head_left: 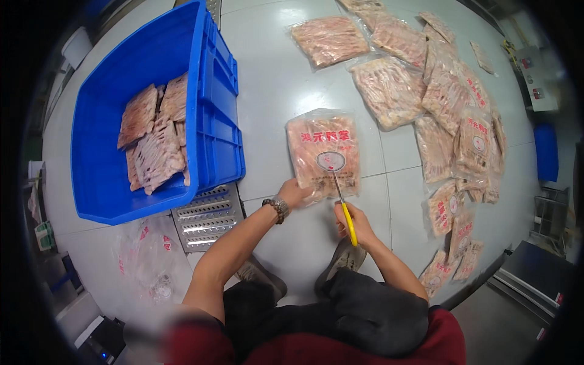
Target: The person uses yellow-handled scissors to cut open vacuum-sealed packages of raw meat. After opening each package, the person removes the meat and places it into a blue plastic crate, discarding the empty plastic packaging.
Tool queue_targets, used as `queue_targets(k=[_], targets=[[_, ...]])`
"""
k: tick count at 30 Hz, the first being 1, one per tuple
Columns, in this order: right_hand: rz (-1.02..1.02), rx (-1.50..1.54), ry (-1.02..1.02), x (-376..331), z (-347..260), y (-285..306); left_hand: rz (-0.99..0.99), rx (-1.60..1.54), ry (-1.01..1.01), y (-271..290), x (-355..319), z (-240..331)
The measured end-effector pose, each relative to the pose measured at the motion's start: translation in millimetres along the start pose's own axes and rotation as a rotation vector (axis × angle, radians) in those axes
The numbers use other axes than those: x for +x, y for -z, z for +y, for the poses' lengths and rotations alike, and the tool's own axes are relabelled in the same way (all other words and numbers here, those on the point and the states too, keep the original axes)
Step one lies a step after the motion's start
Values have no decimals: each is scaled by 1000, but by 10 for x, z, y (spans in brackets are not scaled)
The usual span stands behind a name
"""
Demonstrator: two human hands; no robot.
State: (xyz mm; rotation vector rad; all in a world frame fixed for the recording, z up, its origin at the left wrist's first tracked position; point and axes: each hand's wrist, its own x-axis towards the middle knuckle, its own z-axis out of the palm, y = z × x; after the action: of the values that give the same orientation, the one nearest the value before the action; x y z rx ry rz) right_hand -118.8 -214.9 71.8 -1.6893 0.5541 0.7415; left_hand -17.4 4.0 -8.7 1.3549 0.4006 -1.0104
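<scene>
A clear plastic bag of pale pink frozen meat (323,137), printed in red, lies flat on the floor in front of me. My left hand (296,193) is closed on its near left corner. In my right hand (359,226) is a knife (348,220) with a yellow handle and a thin metal blade. The blade points away from me over the lower half of the bag. Whether its tip touches the plastic, I cannot tell. Left of the bag stands a large blue crate (210,109) with several unwrapped frozen meat slabs (159,152) in it.
Many more bagged meat slabs (389,91) lie spread and overlapping on the right side of the floor. A perforated metal drain cover (210,219) runs beside the crate. Crumpled empty plastic bags (149,258) lie at the near left. My shoes (340,258) are just below my hands.
</scene>
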Motion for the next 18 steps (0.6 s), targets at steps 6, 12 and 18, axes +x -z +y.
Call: queue_targets(k=[6, 12, 18], targets=[[-475, 712, -322, -353, -306, -103, 23, 178, -77, 83, 52, -62], [-450, 837, -350, -163, -191, -337, 29, 186, 43, 226, 155, -238], [-315, 798, -175, -131, 104, -641, 22, 79, 29, 153, 21, -164]])
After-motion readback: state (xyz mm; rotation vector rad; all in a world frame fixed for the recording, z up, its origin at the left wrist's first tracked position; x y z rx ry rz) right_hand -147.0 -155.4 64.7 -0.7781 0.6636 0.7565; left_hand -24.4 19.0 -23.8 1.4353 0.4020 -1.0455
